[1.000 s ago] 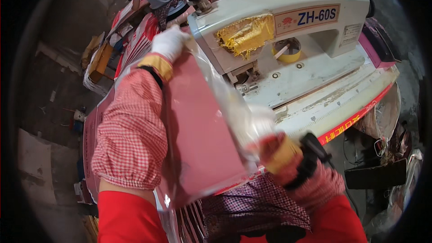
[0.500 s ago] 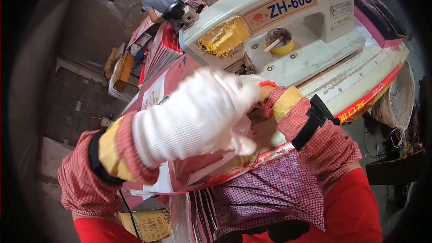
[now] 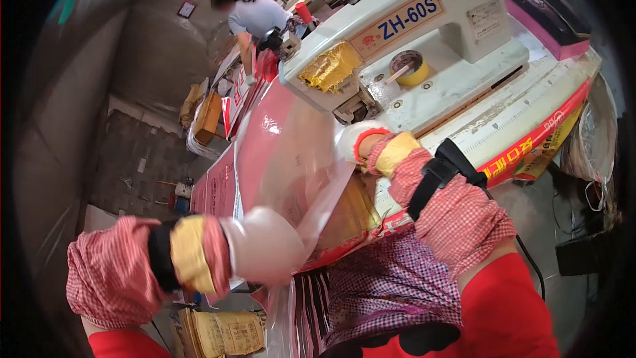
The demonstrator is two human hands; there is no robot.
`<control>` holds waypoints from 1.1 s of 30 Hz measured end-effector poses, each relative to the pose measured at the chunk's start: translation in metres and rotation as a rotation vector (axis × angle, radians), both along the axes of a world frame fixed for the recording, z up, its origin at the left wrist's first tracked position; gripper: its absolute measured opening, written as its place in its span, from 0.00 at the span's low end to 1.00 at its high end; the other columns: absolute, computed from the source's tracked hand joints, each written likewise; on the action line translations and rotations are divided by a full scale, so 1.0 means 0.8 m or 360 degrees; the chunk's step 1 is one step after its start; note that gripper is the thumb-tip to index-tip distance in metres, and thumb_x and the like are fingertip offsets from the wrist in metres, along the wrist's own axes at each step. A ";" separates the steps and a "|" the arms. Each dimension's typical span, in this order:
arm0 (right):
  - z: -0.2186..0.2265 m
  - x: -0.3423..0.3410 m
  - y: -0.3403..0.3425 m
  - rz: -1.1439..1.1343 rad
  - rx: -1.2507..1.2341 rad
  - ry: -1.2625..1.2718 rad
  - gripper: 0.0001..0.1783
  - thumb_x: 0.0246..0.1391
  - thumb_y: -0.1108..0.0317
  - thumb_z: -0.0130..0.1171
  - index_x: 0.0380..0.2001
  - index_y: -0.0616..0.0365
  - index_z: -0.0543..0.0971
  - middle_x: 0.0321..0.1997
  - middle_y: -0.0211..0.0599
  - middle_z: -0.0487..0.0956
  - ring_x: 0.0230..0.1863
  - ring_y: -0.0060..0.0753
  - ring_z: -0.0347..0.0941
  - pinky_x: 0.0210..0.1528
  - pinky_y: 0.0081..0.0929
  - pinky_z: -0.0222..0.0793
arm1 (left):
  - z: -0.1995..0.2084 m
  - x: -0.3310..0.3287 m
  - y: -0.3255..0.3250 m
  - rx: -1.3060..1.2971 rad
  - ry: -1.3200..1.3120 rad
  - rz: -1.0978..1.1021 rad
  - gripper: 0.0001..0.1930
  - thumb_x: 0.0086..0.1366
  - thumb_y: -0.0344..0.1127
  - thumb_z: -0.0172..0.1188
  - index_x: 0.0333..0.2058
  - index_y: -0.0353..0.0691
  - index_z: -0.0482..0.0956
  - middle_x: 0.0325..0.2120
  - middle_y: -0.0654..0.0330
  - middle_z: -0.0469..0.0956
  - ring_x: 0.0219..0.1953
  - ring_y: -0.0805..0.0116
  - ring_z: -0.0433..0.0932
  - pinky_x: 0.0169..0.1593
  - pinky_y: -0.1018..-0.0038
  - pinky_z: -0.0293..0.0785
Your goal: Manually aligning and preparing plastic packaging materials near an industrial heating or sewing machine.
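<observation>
A pink-and-clear plastic bag (image 3: 285, 139) lies in front of the light grey sewing machine (image 3: 457, 33), its clear side slanting down toward me. My left hand (image 3: 265, 245), in a white glove, is at the near left part of the bag. Motion and the glossy film blur its fingers, so its grip does not show. At the bag's right edge, just below the sewing head, is my right hand (image 3: 358, 140) in a white glove with a red cuff. Its fingers are hidden behind the wrist and the plastic.
A roll of yellow tape (image 3: 414, 69) sits on the machine bed. A black-and-pink box (image 3: 553, 23) stands at the table's far right. Another person (image 3: 255, 20) bends over a stack at the back. Brown paper sacks (image 3: 228, 333) lie below on the left.
My left hand has moved down and left, away from the machine head. The clear side of the bag now shows, spread toward me. My right hand has shifted slightly left and down.
</observation>
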State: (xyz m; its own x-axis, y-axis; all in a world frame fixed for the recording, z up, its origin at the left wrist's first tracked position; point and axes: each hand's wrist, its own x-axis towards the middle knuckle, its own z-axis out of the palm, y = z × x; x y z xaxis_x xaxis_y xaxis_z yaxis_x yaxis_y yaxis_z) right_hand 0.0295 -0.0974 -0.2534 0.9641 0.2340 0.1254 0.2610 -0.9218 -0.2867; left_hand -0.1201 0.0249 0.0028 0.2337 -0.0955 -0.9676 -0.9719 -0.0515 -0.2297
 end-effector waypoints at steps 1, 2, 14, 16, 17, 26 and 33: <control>0.010 -0.015 0.002 -0.0134 0.0179 0.0041 0.14 0.40 0.65 0.54 0.30 0.61 0.80 0.33 0.50 0.78 0.33 0.46 0.78 0.35 0.38 0.73 | -0.012 -0.019 -0.001 0.0119 0.0049 -0.0284 0.12 0.48 0.42 0.62 0.25 0.40 0.81 0.19 0.61 0.77 0.23 0.64 0.78 0.24 0.67 0.71; -0.077 0.024 -0.003 -0.0286 0.0062 0.0495 0.15 0.41 0.65 0.52 0.32 0.61 0.80 0.34 0.50 0.78 0.35 0.44 0.78 0.36 0.38 0.73 | -0.034 -0.041 -0.024 0.0064 0.0199 -0.0460 0.09 0.45 0.40 0.63 0.24 0.42 0.81 0.19 0.63 0.77 0.22 0.65 0.78 0.23 0.66 0.71; 0.055 -0.098 0.116 -0.1173 0.0001 -0.0024 0.10 0.50 0.65 0.53 0.31 0.55 0.81 0.29 0.35 0.79 0.31 0.35 0.76 0.31 0.38 0.72 | -0.035 0.008 -0.055 -0.0209 0.0185 -0.0229 0.08 0.47 0.39 0.58 0.22 0.42 0.80 0.16 0.59 0.75 0.22 0.60 0.77 0.24 0.64 0.70; 0.054 -0.081 0.115 -0.1201 -0.0138 -0.0072 0.10 0.50 0.65 0.53 0.31 0.55 0.81 0.28 0.35 0.79 0.30 0.35 0.76 0.30 0.38 0.72 | -0.041 0.001 -0.049 -0.0098 0.0215 -0.0401 0.08 0.46 0.38 0.59 0.22 0.42 0.80 0.17 0.59 0.76 0.22 0.61 0.77 0.23 0.64 0.70; 0.027 -0.099 0.107 -0.1201 -0.0216 -0.0102 0.10 0.50 0.65 0.53 0.30 0.56 0.81 0.28 0.35 0.79 0.29 0.34 0.75 0.30 0.38 0.72 | -0.046 -0.003 -0.043 -0.0118 0.0271 -0.0402 0.07 0.45 0.38 0.59 0.21 0.42 0.80 0.18 0.59 0.77 0.21 0.61 0.77 0.23 0.65 0.70; -0.011 -0.094 0.119 -0.1315 -0.0923 -0.0336 0.09 0.50 0.63 0.55 0.30 0.56 0.80 0.25 0.33 0.77 0.26 0.32 0.73 0.29 0.37 0.70 | 0.007 0.133 -0.060 -0.0612 0.0032 -0.0697 0.09 0.54 0.42 0.56 0.29 0.47 0.80 0.20 0.58 0.76 0.27 0.57 0.77 0.29 0.68 0.72; -0.034 -0.113 0.113 -0.1321 -0.0997 -0.0444 0.09 0.50 0.63 0.56 0.29 0.56 0.79 0.24 0.32 0.76 0.24 0.31 0.72 0.28 0.37 0.69 | -0.042 0.002 0.005 -0.0646 0.0512 -0.0605 0.06 0.39 0.37 0.58 0.13 0.42 0.78 0.13 0.60 0.72 0.23 0.64 0.75 0.28 0.69 0.71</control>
